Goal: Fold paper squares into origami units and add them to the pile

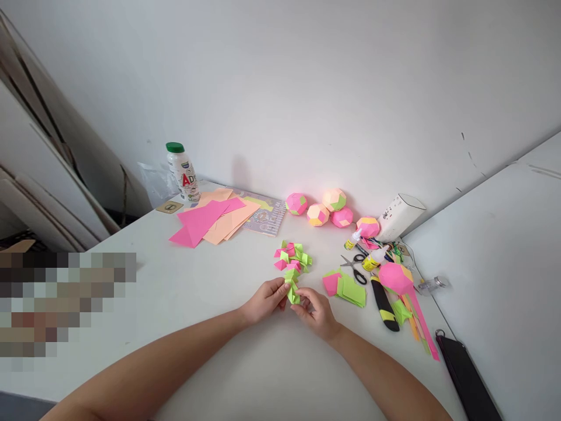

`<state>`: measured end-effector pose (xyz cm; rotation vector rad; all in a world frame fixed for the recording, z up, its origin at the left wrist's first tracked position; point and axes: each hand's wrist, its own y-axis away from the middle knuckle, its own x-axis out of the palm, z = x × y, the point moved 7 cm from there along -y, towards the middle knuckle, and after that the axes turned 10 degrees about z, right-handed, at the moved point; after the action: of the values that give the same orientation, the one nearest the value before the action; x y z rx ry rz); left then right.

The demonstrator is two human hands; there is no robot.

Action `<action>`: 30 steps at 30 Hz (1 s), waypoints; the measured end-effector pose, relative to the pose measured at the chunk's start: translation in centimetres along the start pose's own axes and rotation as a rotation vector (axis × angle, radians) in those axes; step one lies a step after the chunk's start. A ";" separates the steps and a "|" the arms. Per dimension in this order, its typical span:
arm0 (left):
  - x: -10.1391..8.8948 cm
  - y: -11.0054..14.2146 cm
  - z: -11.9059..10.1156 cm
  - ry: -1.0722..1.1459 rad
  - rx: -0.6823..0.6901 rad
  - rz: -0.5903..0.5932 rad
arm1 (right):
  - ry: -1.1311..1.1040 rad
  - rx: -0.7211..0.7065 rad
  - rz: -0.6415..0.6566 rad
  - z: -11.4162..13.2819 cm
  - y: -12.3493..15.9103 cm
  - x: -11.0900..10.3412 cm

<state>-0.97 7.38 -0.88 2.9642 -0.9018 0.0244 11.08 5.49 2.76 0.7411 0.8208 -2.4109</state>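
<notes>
Together, two hands (268, 299) (316, 313) hold one green paper piece (292, 286)

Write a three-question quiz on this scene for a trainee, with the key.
1. Multiple choice: Which colour is the folded paper piece between the left hand and the right hand?
A) white
B) green
C) black

2. True or false: The bottle stands upright, with a green cap on it.

3. Fill in the missing word: The scissors on the table have ____ handles.

Key: 1. B; 2. true; 3. black
</notes>
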 end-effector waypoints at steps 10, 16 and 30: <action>0.0 0.1 -0.5 -0.035 0.005 0.002 | -0.045 0.077 0.036 -0.2 0.0 0.1; 0.0 0.2 -0.9 -0.078 0.001 -0.008 | -0.072 0.073 0.033 -0.5 0.2 0.1; 0.2 0.3 -1.2 0.023 0.006 0.030 | 0.102 -0.022 -0.030 0.1 -0.1 0.1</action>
<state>-0.97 7.09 0.28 2.9494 -0.9445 0.0624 10.90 5.45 2.84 0.8549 0.9037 -2.4032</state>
